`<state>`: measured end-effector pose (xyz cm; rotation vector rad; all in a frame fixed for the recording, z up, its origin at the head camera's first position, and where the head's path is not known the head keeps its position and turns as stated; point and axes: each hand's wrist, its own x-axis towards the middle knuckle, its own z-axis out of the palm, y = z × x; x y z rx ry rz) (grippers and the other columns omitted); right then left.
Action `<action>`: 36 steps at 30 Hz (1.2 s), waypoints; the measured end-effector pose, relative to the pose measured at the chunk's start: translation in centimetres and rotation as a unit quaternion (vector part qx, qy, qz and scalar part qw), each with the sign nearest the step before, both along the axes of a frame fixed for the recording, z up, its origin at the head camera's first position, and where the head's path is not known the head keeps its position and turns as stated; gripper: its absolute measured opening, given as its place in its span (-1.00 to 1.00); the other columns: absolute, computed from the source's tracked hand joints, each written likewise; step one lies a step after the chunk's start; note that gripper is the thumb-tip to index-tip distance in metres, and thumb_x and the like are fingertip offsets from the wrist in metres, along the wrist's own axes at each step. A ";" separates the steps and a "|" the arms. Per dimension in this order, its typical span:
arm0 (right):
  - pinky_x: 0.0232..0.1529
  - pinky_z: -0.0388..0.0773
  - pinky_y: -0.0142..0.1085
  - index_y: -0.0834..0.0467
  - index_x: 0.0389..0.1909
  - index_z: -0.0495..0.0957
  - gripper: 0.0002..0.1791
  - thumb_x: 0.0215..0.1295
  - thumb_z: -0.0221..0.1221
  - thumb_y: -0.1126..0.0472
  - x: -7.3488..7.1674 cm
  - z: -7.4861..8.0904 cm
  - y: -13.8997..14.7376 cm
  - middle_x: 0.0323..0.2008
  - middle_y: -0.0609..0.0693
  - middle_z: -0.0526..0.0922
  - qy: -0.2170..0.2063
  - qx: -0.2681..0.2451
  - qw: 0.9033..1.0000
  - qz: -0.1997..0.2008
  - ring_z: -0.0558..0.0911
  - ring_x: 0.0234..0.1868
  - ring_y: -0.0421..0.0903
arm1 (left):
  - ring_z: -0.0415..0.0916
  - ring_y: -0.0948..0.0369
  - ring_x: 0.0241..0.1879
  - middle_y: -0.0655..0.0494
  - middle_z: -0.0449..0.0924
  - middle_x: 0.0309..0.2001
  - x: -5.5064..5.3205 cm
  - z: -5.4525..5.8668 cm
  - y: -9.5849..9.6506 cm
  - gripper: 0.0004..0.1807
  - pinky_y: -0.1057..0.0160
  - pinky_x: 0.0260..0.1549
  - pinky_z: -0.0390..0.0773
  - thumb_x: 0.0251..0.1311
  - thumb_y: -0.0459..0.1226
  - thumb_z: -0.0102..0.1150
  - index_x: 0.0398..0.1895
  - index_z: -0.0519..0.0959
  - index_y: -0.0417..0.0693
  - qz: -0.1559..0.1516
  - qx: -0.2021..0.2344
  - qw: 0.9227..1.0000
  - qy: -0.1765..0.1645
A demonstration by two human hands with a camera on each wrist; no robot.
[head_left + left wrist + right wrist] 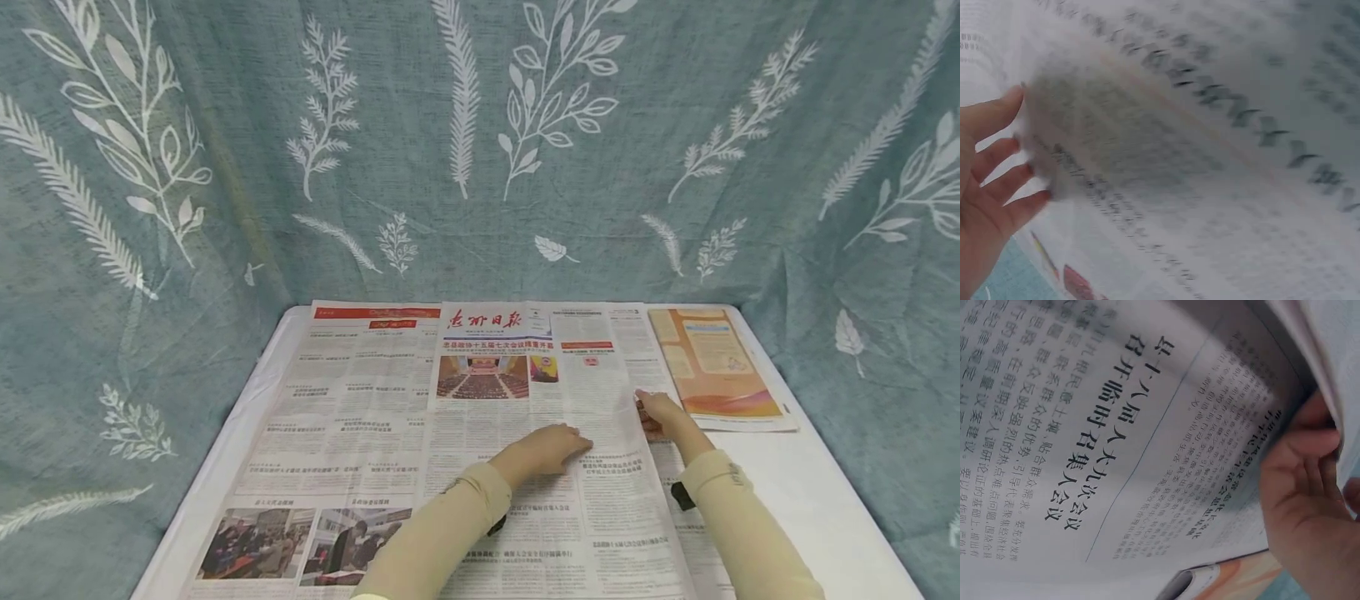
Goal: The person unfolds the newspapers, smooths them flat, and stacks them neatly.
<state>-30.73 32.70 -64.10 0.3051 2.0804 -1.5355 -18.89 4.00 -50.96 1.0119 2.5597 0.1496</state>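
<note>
Newspaper (540,408), right edge gripped by right hand (670,419), has white tabletop (813,500) beyond.

Newspaper (487,425): red masthead (483,319) reads "忠州日报"; red headline (498,345) below, "忠县政协十五届七次会议隆重开幕"; black headline (1120,432), right wrist view, "县十八届人大九次会议".

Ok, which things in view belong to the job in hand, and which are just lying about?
In the job:
- newspaper, spread out
- right hand, pinching its right edge
- left hand, fingers extended over the page

Apparently just there:
- orange booklet, right of the newspaper, untouched
- white table, only a support
- leaf-patterned curtain, backdrop
</note>
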 end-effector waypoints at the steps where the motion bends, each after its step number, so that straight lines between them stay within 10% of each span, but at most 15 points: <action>1: -0.50 0.56 -0.32 0.26 -0.27 0.45 -0.44 0.43 -0.19 -0.19 -1.2 -2.0 1.2 -0.53 0.00 0.55 -0.027 -0.055 0.998 -0.001 0.54 -0.56 -0.20 | 0.30 0.22 0.32 0.18 0.39 0.30 -0.1 0.1 0.2 -0.46 0.33 0.32 0.25 0.22 -0.21 0.17 0.30 0.37 0.16 0.008 0.010 1.000 -0.003; 4: -0.47 0.56 -0.38 0.21 -0.30 0.46 -0.60 0.47 -0.15 -0.03 -1.8 -2.9 2.1 -0.50 -0.03 0.57 -0.076 -0.140 0.987 0.004 0.56 -0.52 -0.21 | 0.37 0.22 0.27 0.18 0.46 0.24 -0.5 0.5 0.7 -0.57 0.32 0.30 0.30 0.33 -0.25 0.03 0.27 0.42 0.12 0.039 0.042 0.998 -0.026; 11: -0.51 0.50 -0.53 0.35 -0.04 0.41 -0.62 0.44 -0.08 0.08 5.7 10.5 -4.5 -0.54 -0.13 0.55 -0.032 -0.090 0.994 0.050 0.50 -0.59 -0.35 | 0.43 0.05 0.20 0.06 0.47 0.22 -0.5 1.4 2.9 -0.35 0.08 0.14 0.46 0.29 0.24 -0.18 0.24 0.45 0.06 0.166 0.060 0.983 -0.054; 14: -0.49 0.54 -0.50 0.43 0.06 0.34 -0.56 0.46 -0.11 0.10 6.8 12.6 -5.8 -0.54 -0.13 0.55 -0.020 -0.055 0.996 0.060 0.53 -0.58 -0.34 | 0.50 0.00 0.06 0.01 0.51 0.13 0.1 1.5 4.0 -0.22 -0.06 0.00 0.49 0.15 0.39 -0.18 0.15 0.53 0.05 0.248 0.084 0.962 -0.071; 20: -0.47 0.59 -0.44 0.50 0.13 0.25 -0.50 0.46 -0.08 0.13 6.8 13.0 -6.9 -0.54 -0.13 0.54 -0.014 -0.018 0.997 0.069 0.54 -0.58 -0.31 | 0.53 -0.02 -0.12 -0.04 0.55 -0.10 0.4 1.4 5.3 -0.21 -0.22 0.02 0.39 -0.06 0.43 0.06 -0.12 0.62 -0.06 0.355 0.152 0.919 -0.080; 29: -0.41 0.60 -0.41 0.44 0.12 0.24 -0.55 0.45 -0.07 0.13 6.7 12.9 -7.1 -0.54 -0.12 0.53 -0.026 -0.024 0.997 0.071 0.56 -0.53 -0.29 | 0.57 0.04 -0.26 0.08 0.60 -0.40 -0.1 1.7 5.3 -0.78 -0.18 0.02 0.42 0.10 -0.12 0.20 -0.57 0.61 -0.04 0.389 0.181 0.900 -0.075; 36: -0.37 0.54 -0.43 0.38 0.12 0.23 -0.54 0.46 -0.11 0.06 6.7 12.8 -7.5 -0.52 -0.13 0.49 -0.040 -0.020 0.996 0.071 0.50 -0.50 -0.30 | 0.57 0.05 -0.34 0.10 0.54 -0.58 -0.4 1.0 5.2 -0.76 -0.12 0.07 0.42 -0.04 -0.22 0.33 -0.72 0.54 -0.09 0.428 0.218 0.874 -0.070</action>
